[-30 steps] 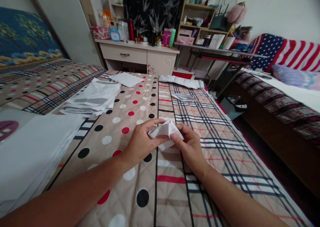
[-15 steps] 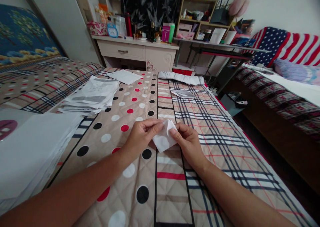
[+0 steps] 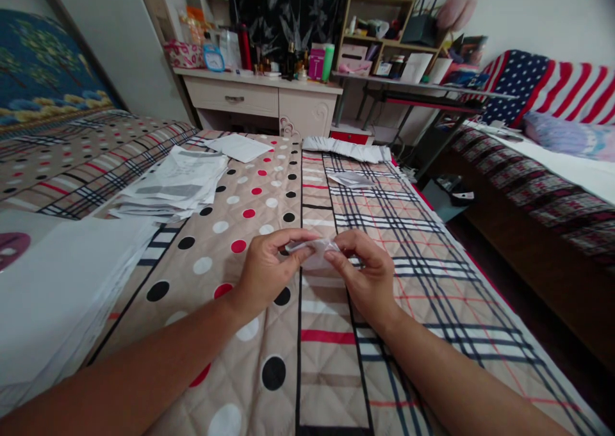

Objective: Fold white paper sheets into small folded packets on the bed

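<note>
A small folded piece of white paper (image 3: 314,251) is held just above the quilted bed cover (image 3: 269,321), near the middle of the view. My left hand (image 3: 267,271) pinches its left end between thumb and fingers. My right hand (image 3: 368,274) pinches its right end. The paper lies nearly flat and edge-on between them, mostly hidden by my fingers.
A loose stack of white papers (image 3: 175,183) lies on the cover at far left, with a single sheet (image 3: 239,146) beyond it. A small folded paper (image 3: 353,179) and a white strip (image 3: 346,148) lie farther ahead. White sheets (image 3: 57,289) sit at near left. A second bed (image 3: 542,193) stands right.
The paper hung down open between my hands half a second ago; now it is turned flat and folded tighter. Both hands stay close together, shifted slightly up.
</note>
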Demonstrator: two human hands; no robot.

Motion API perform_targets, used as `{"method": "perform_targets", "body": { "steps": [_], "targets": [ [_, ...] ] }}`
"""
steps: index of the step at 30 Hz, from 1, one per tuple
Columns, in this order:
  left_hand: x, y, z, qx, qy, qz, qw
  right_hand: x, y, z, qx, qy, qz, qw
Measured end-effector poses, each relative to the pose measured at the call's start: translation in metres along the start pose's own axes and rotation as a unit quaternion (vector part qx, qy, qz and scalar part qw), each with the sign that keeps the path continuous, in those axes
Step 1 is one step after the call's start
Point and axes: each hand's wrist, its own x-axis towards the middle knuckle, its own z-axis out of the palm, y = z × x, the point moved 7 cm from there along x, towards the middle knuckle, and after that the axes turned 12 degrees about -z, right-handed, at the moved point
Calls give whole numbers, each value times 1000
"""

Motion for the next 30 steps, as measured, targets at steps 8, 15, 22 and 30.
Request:
{"method": "perform_targets", "body": {
  "steps": [8, 15, 22, 30],
  "targets": [
    [-11, 37, -7, 32, 25, 203, 978, 0, -23, -7, -87, -3, -142, 986],
    [-10, 33, -3, 47, -23, 168, 984, 1, -27, -4, -102, -37, -169, 980],
    [-4, 16, 3, -51, -129, 16, 990, 2, -28, -8, -92, -32, -177, 979],
    [10, -7, 4, -93, -157, -52, 982, 2, -27, -6, -69, -39, -178, 981]
  ]
}}
